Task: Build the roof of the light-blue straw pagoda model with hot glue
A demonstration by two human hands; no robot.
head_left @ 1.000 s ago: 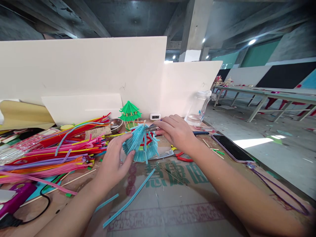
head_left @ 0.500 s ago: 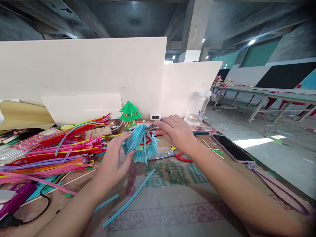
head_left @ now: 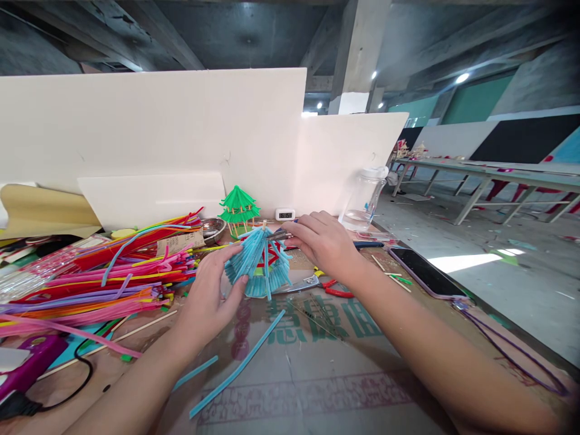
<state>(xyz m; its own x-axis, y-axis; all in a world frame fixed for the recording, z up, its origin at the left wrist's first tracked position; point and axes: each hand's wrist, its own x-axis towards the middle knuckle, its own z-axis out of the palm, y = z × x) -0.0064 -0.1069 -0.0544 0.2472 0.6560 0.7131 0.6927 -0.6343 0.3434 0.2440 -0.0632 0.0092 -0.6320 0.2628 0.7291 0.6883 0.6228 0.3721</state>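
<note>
Little moved: left hand (head_left: 212,293) grips blue model (head_left: 254,263), right hand (head_left: 327,244) tool (head_left: 280,235); jug (head_left: 365,192) holds liquid (head_left: 356,219).

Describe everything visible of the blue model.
The blue model is cone-shaped and upright, covered in fuzzy-looking strips fanning from a pale stick tip. A gap towards the right shows red bars. It is in front of the green model. The left hand holds its left side; the metal tool in the right hand reaches close to its top, contact unclear.

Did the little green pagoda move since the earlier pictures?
No, the green pagoda stays in the same spot, just left of the white digital clock.
</note>
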